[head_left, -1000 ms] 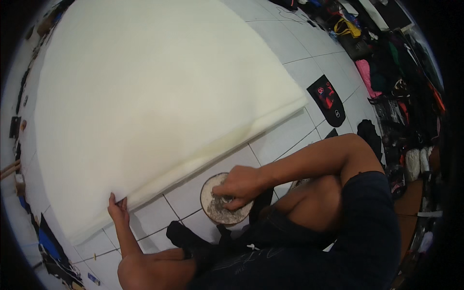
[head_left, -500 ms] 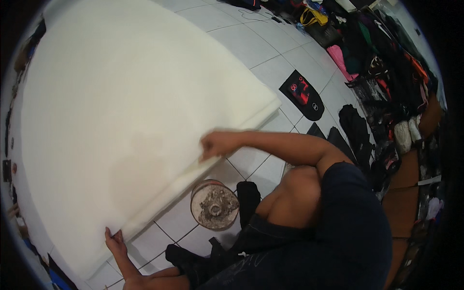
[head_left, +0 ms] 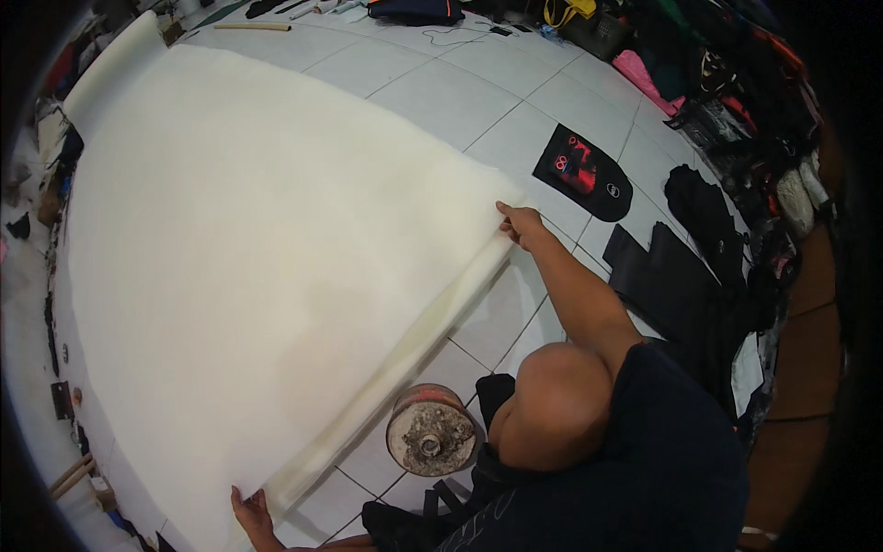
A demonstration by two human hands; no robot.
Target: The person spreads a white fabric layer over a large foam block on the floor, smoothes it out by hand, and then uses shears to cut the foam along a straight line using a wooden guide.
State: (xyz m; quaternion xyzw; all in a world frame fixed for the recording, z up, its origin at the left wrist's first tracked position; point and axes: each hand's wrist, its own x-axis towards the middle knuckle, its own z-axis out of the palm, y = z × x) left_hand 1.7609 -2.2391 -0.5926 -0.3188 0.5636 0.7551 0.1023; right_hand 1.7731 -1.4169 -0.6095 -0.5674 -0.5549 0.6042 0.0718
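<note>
a big cream foam sheet (head_left: 248,276) is held at two points of its near edge, spread over the tiled floor (head_left: 441,92).
the right hand (head_left: 521,224) pinches the 3 o'clock corner; the left hand (head_left: 250,511) grips the 6 o'clock corner, apparently keeping the edge taut. a round rusty weight (head_left: 430,431) sits just beside that edge.

1. The light is even and quite bright on the foam sheet (head_left: 248,267), which looks almost washed out.
2. Soft shadow lies under the sheet's near edge.
3. Around the sheet, tile lines bend and the corners go black.
</note>
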